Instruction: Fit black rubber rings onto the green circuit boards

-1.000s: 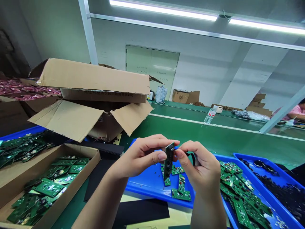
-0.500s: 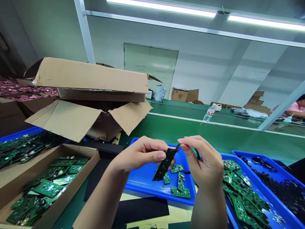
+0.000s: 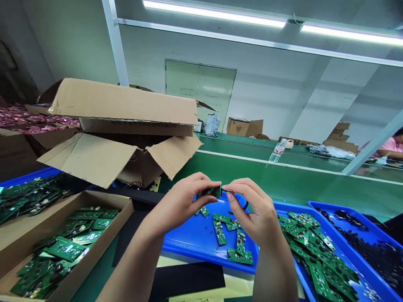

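Circuit board (image 3: 215, 191), green and partly covered by fingers, is in the left hand (image 3: 187, 199), raised above the near part of the work surface. That hand's thumb lies below it and the fingers above, closed on its edges, with its right end sticking out towards the other hand. The right hand (image 3: 255, 207) has its thumb and index finger narrowed to a pinch on a thin black cable (image 3: 246, 205), right beside that end; part of the cable curves below the fingers. Whether the cable tip is joined to the board, I cannot tell.

Beneath the 2 hands is a blue tray (image 3: 189, 240), where loose boards (image 3: 219, 233) lie, some overlapping, with a few tiny dark bits near them. To its right, a second tray (image 3: 351, 262) holds a heap of green boards and some small pale pieces, and beyond it a third tray (image 3: 317, 204) contains black parts (image 3: 374, 247). On the left, an open carton (image 3: 103, 235) is filled with more boards. Behind it sits a large cardboard box (image 3: 126, 100) with its flaps spread. Farther back, a clear bottle (image 3: 277, 152) stands on the green bench (image 3: 226, 170), and a person in pink (image 3: 391, 146) shows at the right edge.
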A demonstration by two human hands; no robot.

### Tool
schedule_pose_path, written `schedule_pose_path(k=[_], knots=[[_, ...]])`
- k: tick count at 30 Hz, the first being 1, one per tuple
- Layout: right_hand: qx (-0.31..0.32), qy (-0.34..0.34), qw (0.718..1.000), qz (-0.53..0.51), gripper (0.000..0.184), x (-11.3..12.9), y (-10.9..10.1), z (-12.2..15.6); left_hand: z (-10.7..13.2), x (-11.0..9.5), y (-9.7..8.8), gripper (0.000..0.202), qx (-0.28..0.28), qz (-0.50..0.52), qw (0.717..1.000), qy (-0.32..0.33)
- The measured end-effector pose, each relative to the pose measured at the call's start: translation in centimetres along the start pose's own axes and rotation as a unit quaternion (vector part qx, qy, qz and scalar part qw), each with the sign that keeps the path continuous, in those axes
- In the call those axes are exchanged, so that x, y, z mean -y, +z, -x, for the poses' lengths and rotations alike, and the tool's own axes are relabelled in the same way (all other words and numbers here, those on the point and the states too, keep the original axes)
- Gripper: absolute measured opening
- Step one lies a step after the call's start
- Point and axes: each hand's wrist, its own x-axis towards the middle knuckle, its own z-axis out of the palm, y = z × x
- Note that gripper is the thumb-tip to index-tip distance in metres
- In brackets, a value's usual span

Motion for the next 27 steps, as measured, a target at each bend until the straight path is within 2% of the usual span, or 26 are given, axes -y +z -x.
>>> schedule_pose_path(k=[3,7,11,13,15,17,19,21,27], knots=[[-0.026,-0.012,0.999,-0.021,0.019,0.5,-0.1,0.2,0.2,-0.2,-0.1,0.027,-0.027,-0.102,0.994,0.004],[-0.088,-0.013,0.987,-0.136,0.024,0.8,-0.9,0.8,0.2,0.4,-0.7,0.024,-0.095,-0.197,0.975,0.042],[-0.260,0.006,0.956,-0.138,0.013,-0.8,-1.5,1.0,0.1,0.5,-1.2,0.025,-0.197,-0.239,0.939,0.148],[-0.304,0.030,0.943,-0.134,0.011,-1.5,-1.7,0.9,0.2,0.1,-1.1,0.026,-0.231,-0.263,0.916,0.195],[-0.253,0.067,0.954,-0.148,0.012,-1.6,-1.8,0.9,0.3,-0.5,-0.8,0.027,-0.239,-0.277,0.904,0.222],[-0.129,0.121,0.968,-0.177,0.018,-1.0,-1.6,0.8,0.3,-0.9,-0.4,0.027,-0.232,-0.274,0.904,0.232],[-0.003,0.169,0.960,-0.223,0.023,0.0,-1.1,0.7,0.3,-1.0,-0.1,0.026,-0.225,-0.265,0.907,0.237],[0.065,0.196,0.939,-0.273,0.025,0.8,-0.5,0.5,0.3,-0.9,0.0,0.024,-0.222,-0.257,0.909,0.243],[0.056,0.244,0.878,-0.407,0.023,1.1,0.6,0.5,0.2,-0.4,0.0,0.024,-0.241,-0.226,0.913,0.240]])
